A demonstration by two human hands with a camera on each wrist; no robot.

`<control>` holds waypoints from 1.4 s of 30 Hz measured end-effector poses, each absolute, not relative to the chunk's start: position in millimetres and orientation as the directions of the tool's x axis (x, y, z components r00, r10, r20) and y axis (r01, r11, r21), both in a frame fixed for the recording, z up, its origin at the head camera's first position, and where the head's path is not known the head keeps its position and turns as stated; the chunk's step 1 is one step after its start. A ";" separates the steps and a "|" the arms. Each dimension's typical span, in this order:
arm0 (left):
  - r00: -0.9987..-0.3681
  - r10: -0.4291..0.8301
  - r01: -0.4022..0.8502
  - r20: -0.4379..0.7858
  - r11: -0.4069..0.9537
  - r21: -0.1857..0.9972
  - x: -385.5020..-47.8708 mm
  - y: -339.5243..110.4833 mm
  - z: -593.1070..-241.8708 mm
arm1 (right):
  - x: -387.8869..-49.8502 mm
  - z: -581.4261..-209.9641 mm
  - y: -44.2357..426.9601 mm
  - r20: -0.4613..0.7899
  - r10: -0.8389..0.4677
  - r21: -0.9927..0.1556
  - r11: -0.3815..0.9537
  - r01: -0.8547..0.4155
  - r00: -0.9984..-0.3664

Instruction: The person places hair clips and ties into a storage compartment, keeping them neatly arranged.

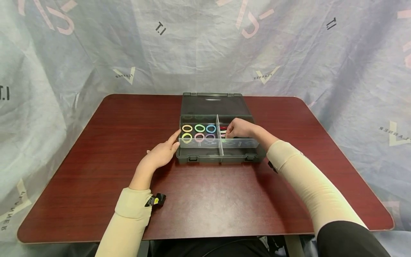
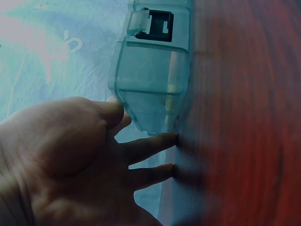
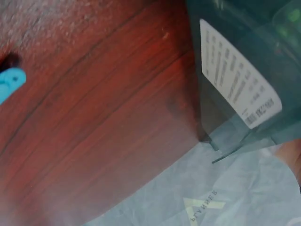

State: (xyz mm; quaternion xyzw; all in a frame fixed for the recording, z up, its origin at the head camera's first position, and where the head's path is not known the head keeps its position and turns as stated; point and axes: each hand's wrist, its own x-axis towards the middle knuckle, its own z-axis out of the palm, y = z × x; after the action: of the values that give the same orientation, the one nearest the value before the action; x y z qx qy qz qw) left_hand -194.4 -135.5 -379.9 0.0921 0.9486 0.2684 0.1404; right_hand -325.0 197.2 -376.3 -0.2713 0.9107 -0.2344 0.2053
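A grey see-through organizer box [image 1: 205,159] sits on the table, its lid [image 1: 213,106] tipped back. Inside is a clear divided tray [image 1: 199,143]. Its left compartment holds several coloured rings, among them a green ring [image 1: 195,128] and a blue ring [image 1: 207,129]. My left hand [image 1: 161,154] rests its fingers against the box's left side; the left wrist view shows them spread and fairly straight. My right hand [image 1: 240,128] reaches into the right compartment with bent fingers, over small red, white and pink pieces [image 1: 223,131]. Its fingertips are hidden, so any grasp is unclear.
The box stands on a reddish-brown table [image 1: 96,171] with rounded corners. Two latches, one a black latch [image 1: 193,159], are on the box's front. In the right wrist view a light-blue object [image 3: 11,82] shows at the left edge. Printed grey sheeting [image 1: 199,46] hangs around the table.
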 end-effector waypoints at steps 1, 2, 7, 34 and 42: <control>-0.943 0.250 0.099 -0.218 0.839 0.534 -194.5 -135.5 -379.8 | -324.1 -376.9 196.5 -0.240 -0.588 -0.532 0.745 -0.402 -0.772; -0.943 0.250 0.098 -0.219 0.840 0.534 -194.5 -135.4 -379.8 | -323.6 -377.5 196.0 -0.232 -0.587 -0.529 0.746 -0.406 -0.776; -0.942 0.249 0.096 -0.223 0.841 0.532 -194.6 -135.3 -379.3 | -320.7 -378.0 196.5 -0.222 -0.583 -0.539 0.741 -0.400 -0.782; -0.938 0.250 0.089 -0.239 0.842 0.532 -189.2 -157.4 -375.0 | -264.9 -359.1 333.5 -0.144 -0.418 -0.681 0.700 -0.217 -0.897; -0.939 0.256 0.100 -0.230 0.842 0.530 -190.1 -155.6 -377.1 | -238.2 -381.6 355.8 -0.220 -0.438 -0.705 0.689 -0.168 -0.872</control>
State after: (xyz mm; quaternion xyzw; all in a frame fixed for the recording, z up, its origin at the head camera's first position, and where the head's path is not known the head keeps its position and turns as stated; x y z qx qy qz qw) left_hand -190.1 -155.6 -377.1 0.0937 0.9483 0.2649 0.1473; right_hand -238.2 355.8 -381.6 -0.1684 0.8992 -0.3567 0.1894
